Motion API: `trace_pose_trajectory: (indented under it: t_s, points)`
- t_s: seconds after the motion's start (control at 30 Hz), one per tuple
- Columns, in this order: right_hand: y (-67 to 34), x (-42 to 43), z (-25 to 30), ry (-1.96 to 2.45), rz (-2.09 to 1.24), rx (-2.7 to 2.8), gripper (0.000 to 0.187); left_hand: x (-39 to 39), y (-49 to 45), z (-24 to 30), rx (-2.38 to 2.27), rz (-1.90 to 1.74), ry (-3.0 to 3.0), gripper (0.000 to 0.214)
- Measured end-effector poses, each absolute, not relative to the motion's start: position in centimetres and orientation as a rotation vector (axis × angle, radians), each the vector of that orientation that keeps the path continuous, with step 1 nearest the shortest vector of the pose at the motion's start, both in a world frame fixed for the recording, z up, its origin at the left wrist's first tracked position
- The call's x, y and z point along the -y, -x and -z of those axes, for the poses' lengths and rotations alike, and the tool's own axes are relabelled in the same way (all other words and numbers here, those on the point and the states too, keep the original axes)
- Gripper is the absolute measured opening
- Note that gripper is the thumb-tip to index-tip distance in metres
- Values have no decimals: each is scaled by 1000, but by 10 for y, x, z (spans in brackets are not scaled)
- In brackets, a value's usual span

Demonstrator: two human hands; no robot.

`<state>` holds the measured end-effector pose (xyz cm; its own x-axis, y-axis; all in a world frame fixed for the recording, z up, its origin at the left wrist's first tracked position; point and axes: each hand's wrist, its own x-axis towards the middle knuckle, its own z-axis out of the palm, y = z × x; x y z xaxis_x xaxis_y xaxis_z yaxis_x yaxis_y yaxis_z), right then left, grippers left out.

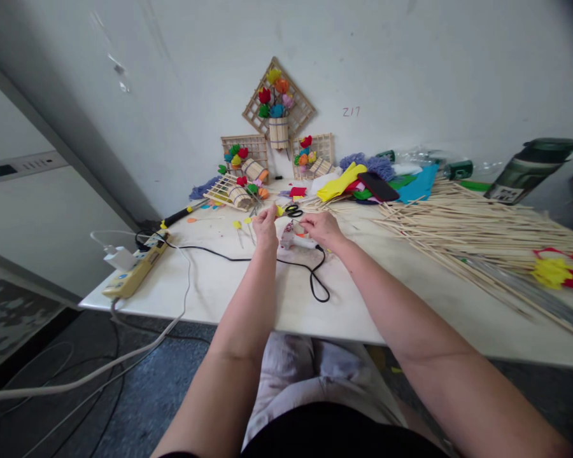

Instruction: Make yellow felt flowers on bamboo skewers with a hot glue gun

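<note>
My left hand is closed in a pinch on a small yellow felt piece, which sticks out past the fingertips. Across from it, my right hand is pinched too; something thin seems to lie between its fingers, too small to name. A white glue gun lies on the table just below and between my hands, its black cord looping toward me. Black-handled scissors rest right behind, between the two hands. Yellow felt buds on stems lie left of my left hand.
A yellow power strip with plugs sits at the table's left edge. Bamboo sticks cover the right side, near a dark bottle. Coloured felt and a phone lie behind. Lattice panels with felt flowers lean on the wall.
</note>
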<state>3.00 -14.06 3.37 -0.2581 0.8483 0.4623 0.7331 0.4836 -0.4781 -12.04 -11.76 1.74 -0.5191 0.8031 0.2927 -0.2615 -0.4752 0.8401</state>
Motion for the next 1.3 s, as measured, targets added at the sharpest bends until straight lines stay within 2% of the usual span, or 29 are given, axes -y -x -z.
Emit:
trace_pose_trajectory:
  t_s: [0.53,0.8,1.1,1.3]
  points:
    - [-29,144,-35,1304,-251,2077,18,122,120,-25,-1071,-2085,-821,32]
    - [-30,138,-31,1271,-264,2003,18,129,113,-25,-955,-1886,-866,32]
    - [-30,142,-36,1322,-269,2021,17,121,118,-22,-1038,-2078,-875,32]
    - [-34,142,-40,1382,-243,2020,18,121,120,-21,-1019,-2002,-958,29]
